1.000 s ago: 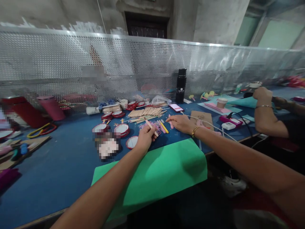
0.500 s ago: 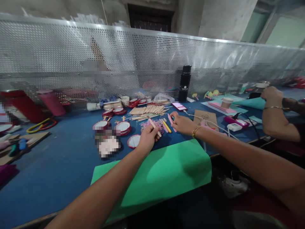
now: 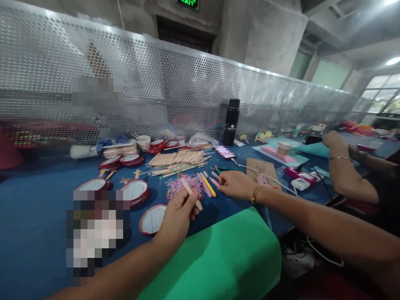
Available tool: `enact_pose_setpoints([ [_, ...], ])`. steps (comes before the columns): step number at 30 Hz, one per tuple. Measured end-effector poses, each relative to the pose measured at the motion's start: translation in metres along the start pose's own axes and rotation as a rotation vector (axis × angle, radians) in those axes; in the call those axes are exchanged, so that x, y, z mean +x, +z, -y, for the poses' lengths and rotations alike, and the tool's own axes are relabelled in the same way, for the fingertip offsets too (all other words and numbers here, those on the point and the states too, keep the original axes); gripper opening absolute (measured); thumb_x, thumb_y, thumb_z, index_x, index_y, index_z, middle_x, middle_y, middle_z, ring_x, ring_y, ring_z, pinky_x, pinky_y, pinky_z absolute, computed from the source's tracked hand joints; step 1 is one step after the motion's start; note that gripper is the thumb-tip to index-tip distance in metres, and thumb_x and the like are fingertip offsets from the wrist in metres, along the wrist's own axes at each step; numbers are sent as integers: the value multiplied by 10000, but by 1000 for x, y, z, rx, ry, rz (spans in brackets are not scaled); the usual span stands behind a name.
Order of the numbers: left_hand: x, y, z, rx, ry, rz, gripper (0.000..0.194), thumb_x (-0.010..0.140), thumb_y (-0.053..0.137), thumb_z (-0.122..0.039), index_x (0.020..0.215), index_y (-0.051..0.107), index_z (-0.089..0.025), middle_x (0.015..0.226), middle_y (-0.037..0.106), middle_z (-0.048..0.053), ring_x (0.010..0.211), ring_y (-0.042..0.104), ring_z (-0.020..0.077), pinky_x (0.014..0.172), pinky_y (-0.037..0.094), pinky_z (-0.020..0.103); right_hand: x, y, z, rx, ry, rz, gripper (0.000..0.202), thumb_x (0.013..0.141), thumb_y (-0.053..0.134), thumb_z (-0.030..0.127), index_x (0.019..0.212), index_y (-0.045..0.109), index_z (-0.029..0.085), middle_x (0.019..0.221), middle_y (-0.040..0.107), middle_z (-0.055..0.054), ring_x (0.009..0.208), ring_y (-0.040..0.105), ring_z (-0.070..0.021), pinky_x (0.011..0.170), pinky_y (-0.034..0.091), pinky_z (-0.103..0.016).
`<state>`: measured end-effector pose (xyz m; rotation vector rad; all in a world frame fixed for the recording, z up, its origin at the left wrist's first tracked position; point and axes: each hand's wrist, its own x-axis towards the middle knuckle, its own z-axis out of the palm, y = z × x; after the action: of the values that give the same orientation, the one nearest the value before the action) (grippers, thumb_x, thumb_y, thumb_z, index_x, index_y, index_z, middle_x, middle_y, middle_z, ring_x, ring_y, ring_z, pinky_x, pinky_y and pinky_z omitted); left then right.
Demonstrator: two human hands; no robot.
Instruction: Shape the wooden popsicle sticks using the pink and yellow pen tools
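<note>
My left hand [image 3: 181,208] is closed around a flat wooden craft stick [image 3: 190,191], held tilted above a heap of thin coloured rubber bands [image 3: 178,187]. To its right, my right hand [image 3: 234,184] is closed, its fingertips at a pink marker [image 3: 214,181] low over the table. A yellow marker [image 3: 208,186] lies beside it with other slim markers. Green-handled pliers [image 3: 229,169] lie behind my right hand. Near my left wrist is a small round drum [image 3: 151,219] with a red rim. A green sheet [image 3: 218,254] extends over the table's front edge below my forearms.
Loose craft sticks [image 3: 179,158] lie behind the rubber bands. More red-rimmed drums [image 3: 136,192] stand to the left. A black bottle [image 3: 231,123], a phone [image 3: 225,152] and a white cable [image 3: 281,179] are further back. At right, another person's arm [image 3: 350,166] rests over the table.
The view has shifted closer and turned right. My right hand has lowered the pink marker towards the other markers. My left hand still holds the craft stick.
</note>
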<state>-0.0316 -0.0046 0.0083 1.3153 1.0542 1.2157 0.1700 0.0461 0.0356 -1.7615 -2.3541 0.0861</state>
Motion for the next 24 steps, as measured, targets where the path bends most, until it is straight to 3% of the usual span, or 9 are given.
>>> enact_pose_setpoints([
  [15, -4, -2, -1, -123, -126, 85, 358, 683, 699, -549, 715, 646, -196, 557, 585, -7, 475, 461, 113, 422, 335, 211, 10, -4, 8, -77, 13, -15, 136, 858, 624, 327, 845, 637, 192, 825, 723, -35, 733, 638, -159, 605, 362, -245],
  [19, -4, -2, -2, -133, -142, 94, 367, 665, 710, -560, 669, 628, -202, 549, 583, -4, 480, 466, 115, 420, 329, 209, 23, -10, 10, -142, -10, -60, 227, 920, 541, 371, 912, 668, 184, 885, 740, -83, 817, 664, -212, 671, 395, -277],
  [24, -4, -3, -3, -175, -168, 112, 419, 610, 738, -596, 673, 626, -197, 527, 561, -18, 458, 447, 104, 407, 310, 201, 50, -6, 5, -156, -96, -51, 267, 936, 485, 249, 1103, 692, 249, 1133, 735, -32, 1057, 651, -200, 863, 424, -275],
])
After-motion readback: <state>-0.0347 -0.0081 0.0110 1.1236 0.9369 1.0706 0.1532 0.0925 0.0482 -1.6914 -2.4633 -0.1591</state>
